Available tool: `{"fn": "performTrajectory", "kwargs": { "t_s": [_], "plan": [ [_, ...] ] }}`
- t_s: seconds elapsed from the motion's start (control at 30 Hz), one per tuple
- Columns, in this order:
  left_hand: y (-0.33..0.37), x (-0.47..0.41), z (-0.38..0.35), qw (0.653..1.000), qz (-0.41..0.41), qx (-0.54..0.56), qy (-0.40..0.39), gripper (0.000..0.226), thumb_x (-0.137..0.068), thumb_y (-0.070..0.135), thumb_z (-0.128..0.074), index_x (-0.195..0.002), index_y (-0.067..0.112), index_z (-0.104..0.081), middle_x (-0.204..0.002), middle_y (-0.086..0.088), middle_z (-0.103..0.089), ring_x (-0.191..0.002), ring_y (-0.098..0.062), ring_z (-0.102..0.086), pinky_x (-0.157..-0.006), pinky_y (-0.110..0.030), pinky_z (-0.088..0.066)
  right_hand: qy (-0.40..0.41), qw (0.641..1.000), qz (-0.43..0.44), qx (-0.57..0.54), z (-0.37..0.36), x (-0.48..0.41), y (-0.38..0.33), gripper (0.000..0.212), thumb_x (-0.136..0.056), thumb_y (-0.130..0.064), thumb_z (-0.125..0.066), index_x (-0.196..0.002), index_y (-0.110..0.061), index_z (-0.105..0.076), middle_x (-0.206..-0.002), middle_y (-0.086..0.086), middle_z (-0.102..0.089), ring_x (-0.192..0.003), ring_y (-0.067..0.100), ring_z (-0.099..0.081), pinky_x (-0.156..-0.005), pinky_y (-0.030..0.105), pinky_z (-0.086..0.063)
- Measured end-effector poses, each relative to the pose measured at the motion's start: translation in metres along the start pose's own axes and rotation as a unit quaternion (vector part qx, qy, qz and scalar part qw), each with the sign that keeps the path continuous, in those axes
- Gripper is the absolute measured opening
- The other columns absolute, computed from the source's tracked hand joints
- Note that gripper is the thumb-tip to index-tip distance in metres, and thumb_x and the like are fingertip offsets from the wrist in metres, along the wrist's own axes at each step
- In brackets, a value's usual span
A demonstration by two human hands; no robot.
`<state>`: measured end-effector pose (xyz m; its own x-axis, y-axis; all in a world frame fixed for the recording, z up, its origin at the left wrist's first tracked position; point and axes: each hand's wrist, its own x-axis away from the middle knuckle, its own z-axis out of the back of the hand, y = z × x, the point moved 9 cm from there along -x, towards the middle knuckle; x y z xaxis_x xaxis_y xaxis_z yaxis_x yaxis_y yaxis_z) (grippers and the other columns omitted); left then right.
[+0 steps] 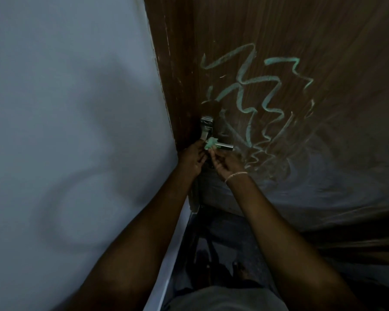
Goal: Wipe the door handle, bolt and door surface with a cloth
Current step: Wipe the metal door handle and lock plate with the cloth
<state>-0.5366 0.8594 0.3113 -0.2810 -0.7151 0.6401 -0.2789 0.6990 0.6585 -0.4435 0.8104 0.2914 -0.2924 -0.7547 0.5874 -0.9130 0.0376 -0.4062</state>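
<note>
A dark brown wooden door (279, 30) fills the right side, with pale green zigzag scribbles (245, 86) across it. A chrome handle plate (206, 126) sits at the door's left edge, and its lever (225, 147) sticks out to the right. A small green cloth (211, 143) is pressed on the lever near the plate. My left hand (192, 159) and my right hand (227, 163), with a thin bracelet at the wrist, both pinch the cloth from below. No bolt is distinguishable in the dim light.
A pale grey-blue wall (76, 108) fills the left half and meets the brown door frame (173, 75). Below lie a dark floor (225, 234) and my bare feet (238, 269). A smeared hazy patch (323, 176) covers the lower door.
</note>
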Motion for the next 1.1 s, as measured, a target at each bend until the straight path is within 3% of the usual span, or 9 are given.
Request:
{"fn": "performTrajectory", "kwargs": {
  "t_s": [0.1, 0.2, 0.3, 0.37, 0.6, 0.73, 0.87, 1.03, 1.1],
  "plan": [
    [0.0, 0.001, 0.002, 1.0, -0.002, -0.002, -0.001, 0.044, -0.091, 0.02, -0.068, -0.132, 0.005, -0.059, -0.128, -0.016, -0.066, -0.114, -0.029, -0.064, -0.09, -0.038, -0.055, -0.016, 1.0, -0.021, 0.006, -0.019, -0.001, 0.013, 0.017, -0.096, 0.011, -0.047, -0.088, 0.004, -0.061, -0.067, 0.011, -0.073, -0.06, 0.015, -0.072, -0.063, 0.021, -0.06],
    [-0.003, 0.004, 0.003, 0.999, 0.008, 0.011, -0.031, 0.035, -0.093, 0.034, -0.063, -0.12, 0.011, -0.063, -0.115, -0.011, -0.068, -0.102, -0.024, -0.064, -0.088, -0.035, -0.052, -0.006, 1.0, -0.014, 0.016, -0.008, 0.0, 0.006, 0.013, -0.096, 0.009, -0.05, -0.092, 0.004, -0.062, -0.079, 0.013, -0.072, -0.071, 0.017, -0.071, -0.064, 0.019, -0.06],
    [-0.01, 0.001, 0.021, 0.999, 0.031, 0.028, -0.022, 0.05, -0.094, 0.039, -0.054, -0.13, 0.005, -0.057, -0.125, -0.017, -0.063, -0.117, -0.03, -0.058, -0.106, -0.038, -0.041, 0.011, 1.0, 0.007, 0.016, 0.002, 0.001, 0.0, 0.012, -0.095, 0.01, -0.052, -0.093, 0.004, -0.061, -0.092, 0.014, -0.066, -0.086, 0.019, -0.065, -0.066, 0.018, -0.06],
    [-0.013, -0.001, 0.032, 0.999, 0.034, 0.029, -0.006, 0.05, -0.096, 0.034, -0.048, -0.133, 0.001, -0.055, -0.13, -0.019, -0.061, -0.122, -0.032, -0.056, -0.109, -0.04, -0.039, 0.0, 1.0, -0.007, 0.02, -0.012, 0.003, 0.01, 0.013, -0.095, 0.011, -0.05, -0.091, 0.004, -0.061, -0.092, 0.014, -0.064, -0.086, 0.019, -0.063, -0.068, 0.02, -0.058],
    [-0.007, 0.003, 0.037, 0.999, 0.021, 0.036, 0.013, 0.038, -0.095, 0.024, -0.046, -0.125, 0.004, -0.06, -0.117, -0.017, -0.062, -0.105, -0.032, -0.058, -0.094, -0.04, -0.047, -0.016, 0.998, -0.057, -0.03, -0.051, 0.008, 0.034, 0.017, -0.097, 0.009, -0.049, -0.086, 0.004, -0.062, -0.069, 0.013, -0.071, -0.081, 0.02, -0.063, -0.06, 0.021, -0.059],
    [-0.008, 0.003, 0.043, 0.999, 0.018, 0.034, 0.02, 0.038, -0.096, 0.023, -0.048, -0.126, 0.004, -0.06, -0.107, -0.015, -0.065, -0.094, -0.028, -0.062, -0.079, -0.036, -0.051, -0.016, 0.996, -0.051, -0.066, -0.043, 0.006, 0.04, 0.017, -0.096, 0.01, -0.048, -0.088, 0.004, -0.062, -0.069, 0.014, -0.072, -0.079, 0.02, -0.065, -0.059, 0.021, -0.06],
    [-0.011, -0.002, 0.049, 1.0, 0.002, 0.025, 0.014, 0.026, -0.095, 0.023, -0.049, -0.106, 0.007, -0.066, -0.096, -0.012, -0.069, -0.087, -0.027, -0.064, -0.078, -0.036, -0.052, -0.014, 0.995, -0.058, -0.086, -0.053, 0.005, 0.042, 0.018, -0.097, 0.01, -0.047, -0.088, 0.003, -0.062, -0.078, 0.016, -0.07, -0.081, 0.021, -0.063, -0.057, 0.022, -0.06],
    [-0.006, -0.004, 0.046, 1.0, -0.015, 0.015, 0.004, 0.023, -0.096, 0.027, -0.053, -0.098, 0.012, -0.07, -0.091, -0.009, -0.073, -0.084, -0.024, -0.068, -0.07, -0.032, -0.055, -0.05, 0.992, -0.063, 0.093, -0.037, 0.032, 0.038, 0.016, -0.094, 0.009, -0.051, -0.096, 0.002, -0.065, -0.083, 0.012, -0.073, -0.072, 0.016, -0.07, -0.058, 0.018, -0.057],
    [-0.007, -0.006, 0.046, 1.0, -0.009, 0.027, 0.002, 0.026, -0.096, 0.03, -0.053, -0.106, 0.01, -0.068, -0.096, -0.011, -0.072, -0.087, -0.025, -0.067, -0.073, -0.034, -0.054, -0.071, 0.974, 0.024, 0.211, -0.041, 0.039, 0.016, 0.019, -0.091, 0.01, -0.055, -0.093, -0.003, -0.069, -0.082, 0.007, -0.075, -0.073, 0.013, -0.07, -0.061, 0.018, -0.057]
  ]
}}
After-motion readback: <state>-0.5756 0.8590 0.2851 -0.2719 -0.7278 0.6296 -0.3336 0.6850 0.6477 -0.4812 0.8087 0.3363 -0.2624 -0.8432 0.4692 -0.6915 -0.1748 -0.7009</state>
